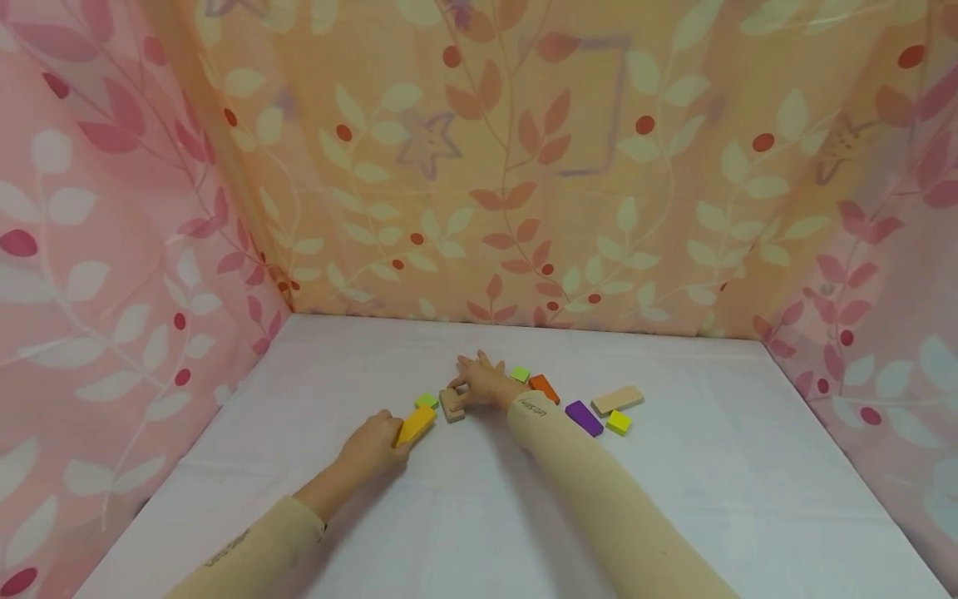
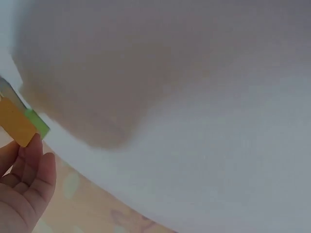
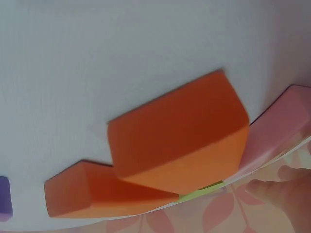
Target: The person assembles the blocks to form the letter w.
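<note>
My left hand (image 1: 370, 445) grips a yellow-orange block (image 1: 416, 426) by its near end; the left wrist view shows that block (image 2: 17, 121) at the fingertips. Just beyond it lies a light green block (image 1: 427, 402). A plain wooden block (image 1: 450, 406) rests beside my right hand (image 1: 485, 381), whose fingers are spread low over the table. Whether the thumb touches the wood, I cannot tell. Two orange blocks, the nearer one large (image 3: 180, 131), and a pink block (image 3: 279, 128) appear in the right wrist view; the head view hides the pink one.
Right of my right forearm lie a purple block (image 1: 584, 418), a long wooden block (image 1: 617, 401) and a yellow cube (image 1: 619, 423). Another light green block (image 1: 520, 374) sits behind the right wrist. Patterned cloth (image 1: 524, 208) walls the white table (image 1: 718, 499) at back and sides.
</note>
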Available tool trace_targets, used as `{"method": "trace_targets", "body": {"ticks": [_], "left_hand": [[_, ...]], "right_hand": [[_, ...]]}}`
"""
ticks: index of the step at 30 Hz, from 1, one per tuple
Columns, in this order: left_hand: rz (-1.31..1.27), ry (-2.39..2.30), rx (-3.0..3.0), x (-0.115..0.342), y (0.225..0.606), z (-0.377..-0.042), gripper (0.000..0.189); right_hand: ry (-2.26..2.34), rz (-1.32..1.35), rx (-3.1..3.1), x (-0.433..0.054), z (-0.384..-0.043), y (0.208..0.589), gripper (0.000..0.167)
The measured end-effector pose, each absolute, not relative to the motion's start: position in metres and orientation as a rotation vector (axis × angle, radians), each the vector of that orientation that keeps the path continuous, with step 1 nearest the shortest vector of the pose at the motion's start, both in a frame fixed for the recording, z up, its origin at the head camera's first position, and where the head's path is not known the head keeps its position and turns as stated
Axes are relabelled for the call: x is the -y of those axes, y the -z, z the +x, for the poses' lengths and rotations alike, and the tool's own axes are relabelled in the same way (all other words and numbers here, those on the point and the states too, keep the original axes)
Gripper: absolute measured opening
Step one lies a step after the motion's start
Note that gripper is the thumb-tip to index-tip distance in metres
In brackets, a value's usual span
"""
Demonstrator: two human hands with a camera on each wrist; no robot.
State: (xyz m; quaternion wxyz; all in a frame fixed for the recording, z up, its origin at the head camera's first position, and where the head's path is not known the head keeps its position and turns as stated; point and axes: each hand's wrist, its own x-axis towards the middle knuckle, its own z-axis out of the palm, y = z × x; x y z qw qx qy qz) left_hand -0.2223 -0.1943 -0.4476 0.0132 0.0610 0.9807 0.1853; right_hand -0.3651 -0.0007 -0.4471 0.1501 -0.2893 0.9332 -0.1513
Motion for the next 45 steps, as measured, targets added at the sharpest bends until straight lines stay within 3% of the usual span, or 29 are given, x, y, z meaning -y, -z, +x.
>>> {"method": "trace_targets", "body": {"ticks": [5, 21, 28, 45], "left_hand": [[0.241, -0.633, -3.029, 0.180, 0.449, -0.214, 0.028], [0.466, -0.732, -2.807, 0.142, 0.448, -0.209, 0.055], [0.413, -0.349, -2.970, 0.132, 0.453, -0.208, 0.062], [0.228, -0.243, -3.045, 0.113, 0.452, -0.216, 0.067]], "right_hand": [[0.414, -0.829, -2.695, 0.001, -0.368, 0.448, 0.049], [0.470, -0.826, -2.658, -0.002, -0.362, 0.442, 0.050], [0.465, -0.821, -2.651, -0.002, -0.361, 0.440, 0.050], [0.428, -0.818, -2.648, 0.000, -0.361, 0.440, 0.051]]}}
